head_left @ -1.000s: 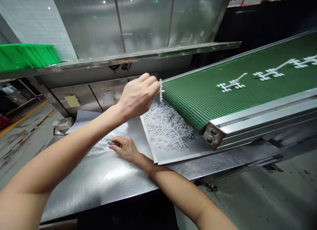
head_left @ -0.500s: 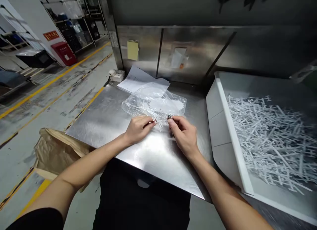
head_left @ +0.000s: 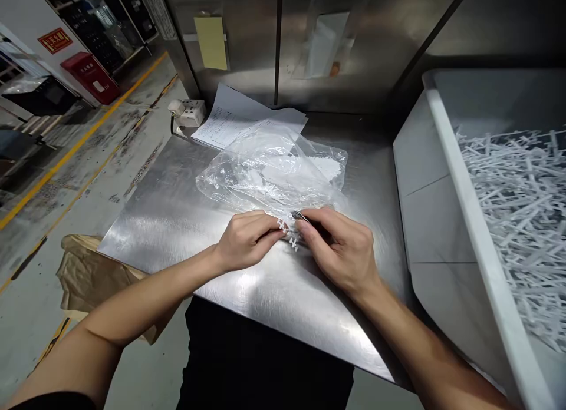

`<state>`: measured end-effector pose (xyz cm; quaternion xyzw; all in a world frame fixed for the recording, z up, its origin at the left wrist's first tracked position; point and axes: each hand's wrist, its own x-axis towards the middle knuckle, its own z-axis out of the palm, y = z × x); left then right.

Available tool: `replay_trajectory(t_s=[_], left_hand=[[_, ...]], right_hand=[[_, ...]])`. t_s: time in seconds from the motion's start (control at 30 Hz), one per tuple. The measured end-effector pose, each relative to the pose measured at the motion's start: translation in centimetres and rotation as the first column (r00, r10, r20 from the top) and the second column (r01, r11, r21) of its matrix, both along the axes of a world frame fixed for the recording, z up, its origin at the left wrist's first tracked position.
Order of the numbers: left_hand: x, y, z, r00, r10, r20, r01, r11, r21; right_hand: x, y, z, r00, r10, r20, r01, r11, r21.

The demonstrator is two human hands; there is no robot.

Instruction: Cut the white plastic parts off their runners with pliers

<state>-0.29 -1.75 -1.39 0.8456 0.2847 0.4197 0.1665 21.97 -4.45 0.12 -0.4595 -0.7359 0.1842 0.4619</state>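
Observation:
Pinched between the fingertips of my left hand [head_left: 247,239] is a small white branched plastic piece [head_left: 293,241], like a moulding sprue with short arms. My right hand [head_left: 340,245] is closed around a small shiny metal clipper [head_left: 301,216]; most of it is hidden in the fingers. The clipper's tip points left, close to the white piece; whether they touch I cannot tell. Just beyond both hands lies a clear plastic bag [head_left: 247,168] with small white parts [head_left: 329,167] in it.
The steel table [head_left: 154,210] carries printed sheets [head_left: 230,115] and a power socket [head_left: 192,112] at the back. On the right stands a large white bin [head_left: 442,221] full of white plastic sprues [head_left: 522,204]. A brown bag [head_left: 91,274] is at the table's left side.
The view has moved closer and tilted down, so the table looks larger. My hands are nearer each other, with the clipper now up against or near the white piece.

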Motion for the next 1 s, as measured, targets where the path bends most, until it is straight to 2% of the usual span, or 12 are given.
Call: replay_trajectory(t_s=[0.27,0.57,0.7,0.87,1.0], left_hand=[[0.0,-0.1,0.0,0.999,-0.047,-0.001,0.047,0.999,-0.002],[0.1,-0.2,0.0,0.998,-0.069,-0.005,0.069,0.997,0.021],[0.2,-0.2,0.1,0.998,-0.051,-0.032,0.052,0.999,0.006],[0.2,-0.2,-0.1,0.998,-0.012,-0.061,0.012,1.0,0.0],[0.2,-0.1,-0.3,0.999,-0.007,-0.05,0.007,1.0,0.003]], right_hand=[[-0.2,0.0,0.1,0.999,0.044,0.003,-0.044,0.998,0.042],[-0.2,-0.1,0.3,0.998,0.055,-0.01,-0.054,0.998,0.028],[-0.5,-0.2,0.2,0.997,-0.001,-0.072,-0.005,0.996,-0.084],[-0.6,0.2,-0.5,0.986,-0.066,-0.154,0.021,0.959,-0.281],[-0.6,0.3,-0.8,0.981,-0.084,-0.173,0.024,0.946,-0.324]])
